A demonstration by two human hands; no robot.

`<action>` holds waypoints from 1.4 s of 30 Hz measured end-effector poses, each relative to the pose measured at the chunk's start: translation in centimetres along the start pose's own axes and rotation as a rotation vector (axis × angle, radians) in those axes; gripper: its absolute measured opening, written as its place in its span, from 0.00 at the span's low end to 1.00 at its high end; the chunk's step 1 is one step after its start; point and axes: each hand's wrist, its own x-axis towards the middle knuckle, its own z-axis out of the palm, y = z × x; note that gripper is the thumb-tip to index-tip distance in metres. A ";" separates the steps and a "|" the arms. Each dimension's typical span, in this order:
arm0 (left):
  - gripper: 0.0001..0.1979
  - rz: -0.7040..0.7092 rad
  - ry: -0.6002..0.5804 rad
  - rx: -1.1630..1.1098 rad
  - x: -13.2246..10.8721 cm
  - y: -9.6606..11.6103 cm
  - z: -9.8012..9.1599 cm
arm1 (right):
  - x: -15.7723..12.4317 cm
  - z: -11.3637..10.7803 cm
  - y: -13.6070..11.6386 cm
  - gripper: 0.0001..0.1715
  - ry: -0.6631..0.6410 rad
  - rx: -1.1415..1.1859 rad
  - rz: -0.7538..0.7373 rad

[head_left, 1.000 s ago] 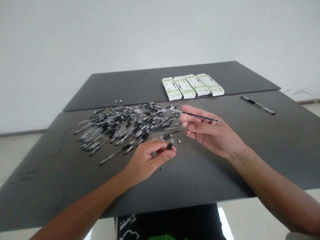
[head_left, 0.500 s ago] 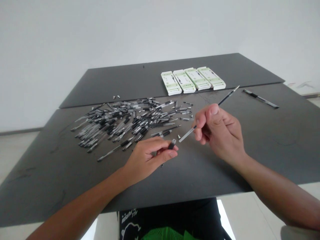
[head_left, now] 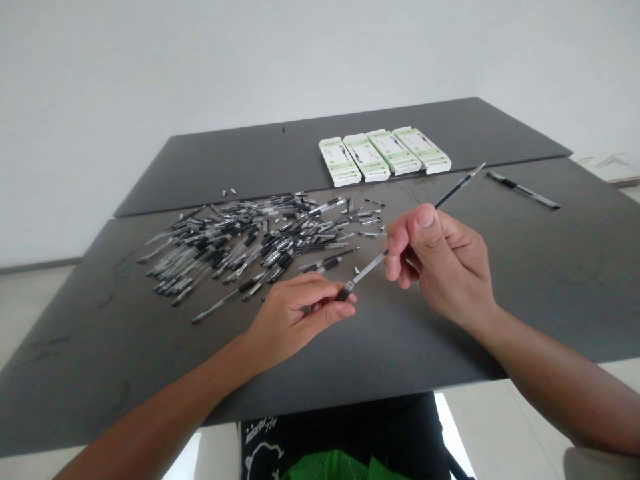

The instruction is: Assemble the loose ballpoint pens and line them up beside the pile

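Black cloth with a white print (head_left: pixel 260 445) and bright green mesh (head_left: pixel 335 468) show lowest in view, below the near edge of a matte dark-grey tabletop (head_left: pixel 100 380). Above that edge, the left hand (head_left: pixel 295 313) pinches a short black plastic pen section (head_left: pixel 344 291) narrowly between its thumb and fingertips. The right hand (head_left: pixel 443 263) is raised off the table, its thumb and curled fingers closed narrowly on a long thin pen refill (head_left: pixel 367 268). The refill's silver-grey lower length slants down to touch the black section, while its slim black upper length rises past the right thumb towards the far right.

Just beyond the hands, a tiny silver cone-shaped pen tip (head_left: pixel 357 271) lies on the tabletop. To the left spreads a loose heap of clear-barrelled pens with black grips (head_left: pixel 240 250), lying at many angles. Farther right lies a single long black-and-silver pen (head_left: pixel 523 190). Past a seam, four white and pale-green cardboard boxes (head_left: pixel 385 152) stand side by side on a second dark-grey board (head_left: pixel 475 127), before a plain white wall (head_left: pixel 320 53).
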 end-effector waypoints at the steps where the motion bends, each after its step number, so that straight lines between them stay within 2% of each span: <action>1: 0.09 0.001 -0.004 0.005 0.0 0.0 0.0 | 0.0 0.0 0.0 0.24 -0.006 -0.002 -0.003; 21: 0.06 -0.010 -0.009 0.053 0.1 -0.1 0.3 | -0.2 -0.6 0.1 0.24 -0.082 -0.169 -0.028; 24: 0.07 -0.006 0.008 0.069 0.1 -0.2 0.4 | -0.1 -0.6 0.1 0.23 -0.135 -0.213 -0.007; 27: 0.08 -0.004 0.011 0.081 0.0 -0.2 0.4 | 0.1 -0.4 0.4 0.22 -0.246 -0.270 -0.014; 30: 0.07 -0.017 0.031 0.077 -0.1 -0.2 0.2 | 0.5 -0.5 1.0 0.14 -0.389 -0.261 0.009; 32: 0.06 -0.038 0.068 0.073 -0.2 -0.2 0.2 | 1.0 -1.2 1.2 0.25 -0.392 -0.246 0.052; 34: 0.05 -0.059 0.107 0.067 -0.1 -0.3 0.1 | 1.8 -2.4 1.4 0.34 -0.244 -0.307 0.047; 37: 0.05 -0.088 0.157 0.035 0.0 -0.5 0.1 | 3.3 -4.9 1.9 0.25 0.027 -0.572 -0.054; 39: 0.05 -0.100 0.195 0.007 0.0 -0.7 0.1 | 4.4 -6.7 2.8 0.19 0.014 -0.786 -0.104; 42: 0.06 -0.108 0.242 -0.025 0.1 -1.0 0.1 | 5.6 -9.0 4.5 0.14 -0.205 -0.993 -0.086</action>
